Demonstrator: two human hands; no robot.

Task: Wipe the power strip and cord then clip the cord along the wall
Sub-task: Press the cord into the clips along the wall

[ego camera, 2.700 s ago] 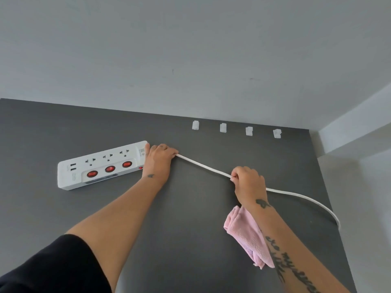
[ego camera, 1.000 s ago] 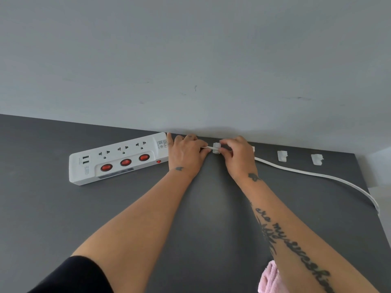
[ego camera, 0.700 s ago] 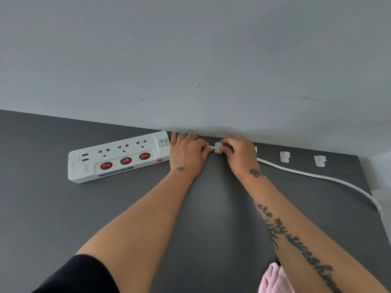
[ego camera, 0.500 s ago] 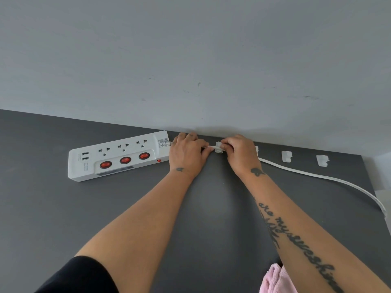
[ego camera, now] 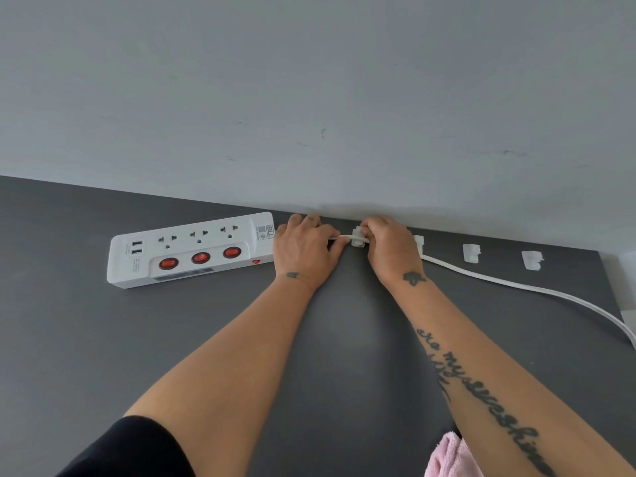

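Note:
A white power strip point(ego camera: 192, 249) with three red switches lies on the dark grey surface point(ego camera: 327, 356) by the wall. Its white cord point(ego camera: 499, 284) runs right and curves off the edge. My left hand point(ego camera: 306, 251) pinches the cord just right of the strip. My right hand point(ego camera: 389, 247) grips the cord at the first white clip point(ego camera: 358, 237), where the cord sits. A second clip point(ego camera: 419, 241) peeks out behind my right hand; the cord passes below it. Two more clips point(ego camera: 470, 253) point(ego camera: 531, 259) stand without cord.
A pale grey wall point(ego camera: 309, 98) rises directly behind the clips. A pink cloth point(ego camera: 451, 459) lies at the bottom edge under my right forearm. The grey surface ends at its right edge point(ego camera: 616, 297), where the cord drops off.
Both hands carried the cord from mid-surface up to the wall and onto the first clip. The pink cloth left my right hand and lies near the bottom. In the last second, hands barely move.

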